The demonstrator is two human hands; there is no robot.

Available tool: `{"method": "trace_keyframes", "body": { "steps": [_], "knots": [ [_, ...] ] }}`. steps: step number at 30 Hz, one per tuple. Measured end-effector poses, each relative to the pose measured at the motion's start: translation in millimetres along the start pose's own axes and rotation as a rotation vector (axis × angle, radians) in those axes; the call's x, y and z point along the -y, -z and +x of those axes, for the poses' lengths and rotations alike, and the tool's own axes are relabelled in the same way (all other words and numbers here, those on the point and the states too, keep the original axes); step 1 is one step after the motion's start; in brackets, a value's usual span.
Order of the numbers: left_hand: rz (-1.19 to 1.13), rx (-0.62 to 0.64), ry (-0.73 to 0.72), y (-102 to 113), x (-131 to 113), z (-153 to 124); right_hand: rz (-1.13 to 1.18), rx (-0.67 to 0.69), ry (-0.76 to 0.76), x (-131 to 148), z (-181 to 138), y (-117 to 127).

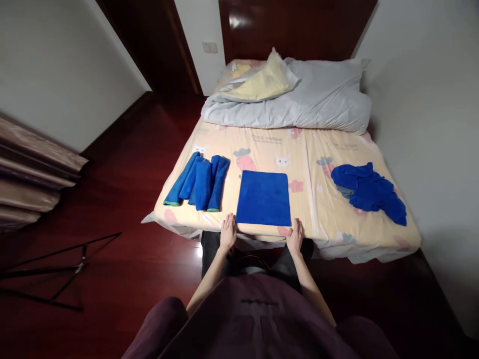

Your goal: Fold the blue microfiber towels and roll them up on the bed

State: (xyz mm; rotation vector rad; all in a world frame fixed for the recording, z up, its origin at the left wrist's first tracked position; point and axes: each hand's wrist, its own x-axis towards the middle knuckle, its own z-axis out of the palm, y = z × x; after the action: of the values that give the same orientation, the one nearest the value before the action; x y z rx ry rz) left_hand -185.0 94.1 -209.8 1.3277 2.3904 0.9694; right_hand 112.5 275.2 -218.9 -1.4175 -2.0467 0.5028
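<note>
A blue cloth [264,198] lies spread flat, nearly square, near the front edge of the bed. My left hand [228,232] rests at its near left corner, fingers stretched forward on the sheet. By the near right corner is my right hand [295,236], its fingers also extended and its thumb towards the cloth. Whether either thumb touches the cloth is hard to make out. To the left lie several rolled blue cloths [203,184], some with green edging. A crumpled heap of blue cloth [368,192] sits on the right side of the bed.
The bed [277,154] has a patterned yellow sheet. A grey quilt [318,94] and a pale yellow pillow [267,80] lie at its head. A black stand's legs [67,269] are on the floor at left, near a striped curtain [33,174]. A wall borders the right side.
</note>
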Motion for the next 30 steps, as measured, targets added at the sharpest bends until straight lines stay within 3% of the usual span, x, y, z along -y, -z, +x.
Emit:
{"method": "trace_keyframes", "body": {
  "steps": [7,12,16,23,30],
  "knots": [
    [-0.094,0.08,-0.034,4.6,15.0,-65.3,0.175,0.031,-0.058,-11.7,-53.2,10.3],
    [-0.129,0.228,0.079,8.7,3.7,-81.8,0.272,0.173,-0.137,-5.4,-88.5,17.3],
    [-0.3,0.175,0.138,8.2,-2.9,-76.1,0.385,0.292,-0.179,4.2,-94.5,18.9],
    [-0.586,0.08,0.312,13.2,-0.3,-52.1,0.627,0.261,-0.349,11.7,-67.1,15.7],
    [-0.839,0.066,0.441,9.8,-18.4,-7.2,0.78,0.192,-0.469,16.0,-29.2,18.6]
  ]
}}
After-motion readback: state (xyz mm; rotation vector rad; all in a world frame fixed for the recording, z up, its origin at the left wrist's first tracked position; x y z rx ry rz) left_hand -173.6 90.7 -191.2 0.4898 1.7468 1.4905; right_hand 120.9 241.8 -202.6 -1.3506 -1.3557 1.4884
